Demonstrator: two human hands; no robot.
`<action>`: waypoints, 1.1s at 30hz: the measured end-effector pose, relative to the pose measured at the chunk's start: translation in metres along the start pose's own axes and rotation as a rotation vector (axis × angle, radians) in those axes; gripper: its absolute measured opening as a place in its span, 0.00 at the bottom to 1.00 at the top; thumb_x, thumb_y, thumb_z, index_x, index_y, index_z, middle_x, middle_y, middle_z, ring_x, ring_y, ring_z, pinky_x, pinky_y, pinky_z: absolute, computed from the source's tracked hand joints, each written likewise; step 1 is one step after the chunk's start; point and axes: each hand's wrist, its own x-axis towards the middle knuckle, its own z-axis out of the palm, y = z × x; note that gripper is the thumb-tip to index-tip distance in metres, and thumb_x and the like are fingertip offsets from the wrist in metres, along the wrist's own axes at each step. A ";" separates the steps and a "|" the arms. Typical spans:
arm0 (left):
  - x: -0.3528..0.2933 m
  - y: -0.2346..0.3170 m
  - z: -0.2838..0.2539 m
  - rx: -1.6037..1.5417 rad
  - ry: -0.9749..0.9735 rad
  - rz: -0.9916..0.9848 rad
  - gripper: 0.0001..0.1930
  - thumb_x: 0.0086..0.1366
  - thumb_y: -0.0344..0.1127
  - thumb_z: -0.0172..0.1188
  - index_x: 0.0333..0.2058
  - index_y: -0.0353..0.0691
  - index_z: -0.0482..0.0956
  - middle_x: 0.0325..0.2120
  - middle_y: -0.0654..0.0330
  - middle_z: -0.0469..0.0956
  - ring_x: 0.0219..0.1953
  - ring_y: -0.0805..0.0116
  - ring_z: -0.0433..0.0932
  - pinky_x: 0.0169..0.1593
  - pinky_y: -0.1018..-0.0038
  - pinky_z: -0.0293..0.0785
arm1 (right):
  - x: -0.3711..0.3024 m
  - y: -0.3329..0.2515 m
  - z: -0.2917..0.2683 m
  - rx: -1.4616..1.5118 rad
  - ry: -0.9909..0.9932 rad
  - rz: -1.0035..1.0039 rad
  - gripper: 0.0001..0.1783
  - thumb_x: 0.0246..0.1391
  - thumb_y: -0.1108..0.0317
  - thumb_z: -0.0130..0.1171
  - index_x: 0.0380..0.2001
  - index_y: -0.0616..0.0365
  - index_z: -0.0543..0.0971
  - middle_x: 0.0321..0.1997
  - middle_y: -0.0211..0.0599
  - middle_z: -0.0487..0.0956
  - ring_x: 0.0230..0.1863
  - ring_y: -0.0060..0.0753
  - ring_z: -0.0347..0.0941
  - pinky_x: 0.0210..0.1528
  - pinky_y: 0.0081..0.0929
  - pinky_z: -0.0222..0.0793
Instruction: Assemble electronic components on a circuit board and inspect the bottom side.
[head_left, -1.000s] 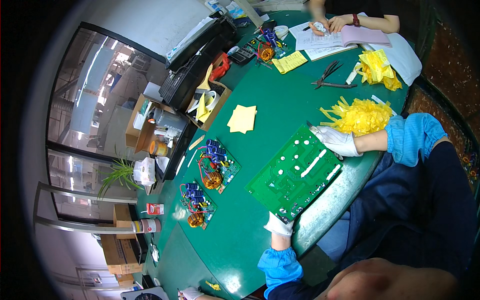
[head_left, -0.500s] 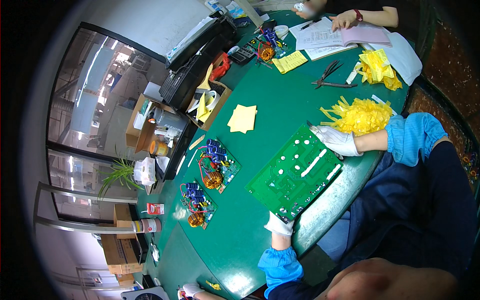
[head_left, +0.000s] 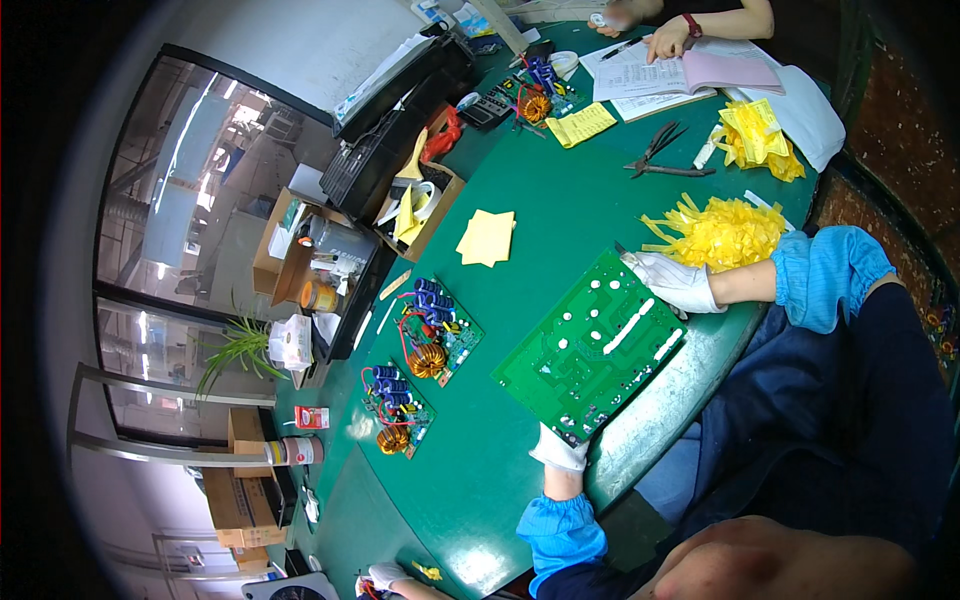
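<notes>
Green tabletop [head_left: 560, 215], gloved hands [head_left: 558, 452] [head_left: 675, 283] holding circuit board [head_left: 590, 350], written-on papers [head_left: 632, 82]

Wide fisheye view from a person's head, looking down across a green table [head_left: 560, 200].
The lens is the left of a side-by-side pair. The wearer's left hand [head_left: 558, 450] and right hand [head_left: 676, 283] are near, at lower centre and right of centre; a window [head_left: 170, 230] stands farther off at left, bending toward a dark rounded rim.

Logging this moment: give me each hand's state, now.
Left hand: holding the green circuit board, lower corner.
Right hand: holding the same board, right edge.
</notes>
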 end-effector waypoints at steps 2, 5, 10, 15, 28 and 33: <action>0.000 0.000 0.001 0.050 0.004 0.021 0.19 0.66 0.43 0.38 0.50 0.39 0.65 0.47 0.52 0.69 0.46 0.54 0.71 0.49 0.57 0.69 | 0.000 -0.005 -0.001 0.012 0.011 0.014 0.29 0.58 0.40 0.25 0.41 0.55 0.62 0.22 0.31 0.66 0.13 0.18 0.60 0.13 0.16 0.59; 0.000 -0.001 0.005 0.006 -0.008 0.002 0.19 0.66 0.43 0.38 0.50 0.39 0.65 0.46 0.52 0.70 0.46 0.55 0.71 0.49 0.57 0.70 | -0.001 -0.005 -0.002 0.082 0.017 0.048 0.29 0.58 0.40 0.26 0.40 0.54 0.63 0.22 0.31 0.66 0.13 0.18 0.60 0.13 0.16 0.59; 0.000 0.000 0.006 0.013 0.007 -0.004 0.19 0.66 0.43 0.38 0.49 0.40 0.66 0.46 0.53 0.70 0.45 0.55 0.72 0.48 0.57 0.70 | 0.001 -0.003 -0.001 0.026 0.005 0.028 0.29 0.59 0.42 0.25 0.41 0.57 0.63 0.23 0.31 0.66 0.14 0.17 0.61 0.14 0.16 0.60; 0.002 -0.002 0.007 -0.017 0.012 -0.029 0.19 0.66 0.44 0.38 0.49 0.40 0.66 0.46 0.52 0.70 0.45 0.54 0.71 0.48 0.57 0.70 | -0.003 0.008 0.001 -0.174 0.087 -0.107 0.34 0.58 0.41 0.23 0.50 0.62 0.60 0.37 0.43 0.67 0.32 0.29 0.67 0.35 0.23 0.66; 0.000 -0.002 0.013 -0.042 0.042 -0.040 0.21 0.66 0.45 0.39 0.50 0.38 0.65 0.47 0.51 0.69 0.45 0.53 0.72 0.47 0.57 0.71 | -0.004 -0.001 -0.002 0.061 0.037 0.093 0.29 0.58 0.40 0.28 0.36 0.56 0.63 0.19 0.31 0.65 0.13 0.20 0.61 0.14 0.19 0.59; -0.003 0.001 0.005 0.041 -0.052 -0.001 0.20 0.66 0.42 0.38 0.51 0.35 0.64 0.47 0.51 0.69 0.45 0.54 0.71 0.48 0.59 0.71 | -0.002 -0.038 -0.015 0.186 -0.051 0.217 0.27 0.58 0.41 0.30 0.33 0.56 0.64 0.17 0.29 0.64 0.11 0.19 0.59 0.11 0.19 0.57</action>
